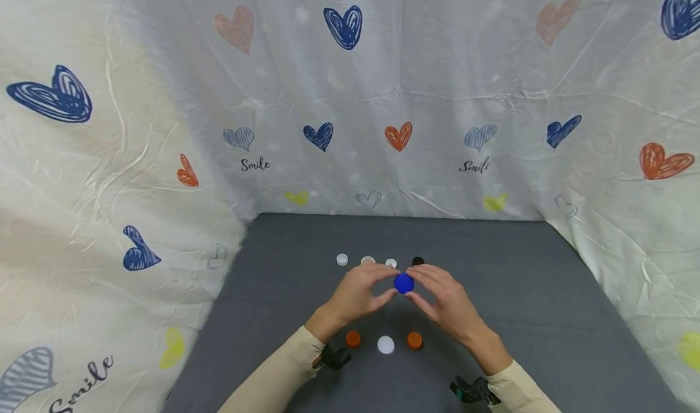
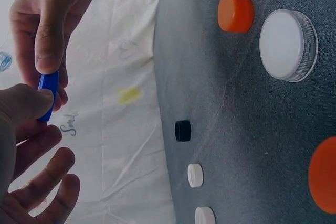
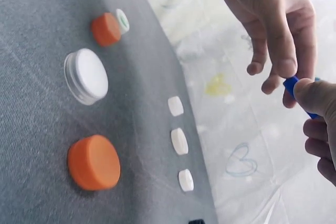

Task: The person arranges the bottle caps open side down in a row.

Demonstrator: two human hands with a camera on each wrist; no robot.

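Observation:
A round blue bottle cap [image 1: 404, 283] is up above the table between both hands. My left hand [image 1: 358, 293] pinches its left edge with thumb and fingertips, while my right hand [image 1: 449, 305] pinches the right edge. In the left wrist view the blue cap [image 2: 48, 94] appears edge-on, the left thumb pressed against it and the other left fingers spread below. The right wrist view has the blue cap [image 3: 299, 95] partly hidden behind the right thumb.
Nearer me lie an orange cap [image 1: 353, 339], a white cap [image 1: 386, 345] and another orange cap [image 1: 414, 340]. Beyond the hands sit white caps [image 1: 342, 259] and a black cap [image 1: 418, 260]. A heart-printed cloth [image 1: 350, 97] hangs around the grey table [image 1: 295, 237].

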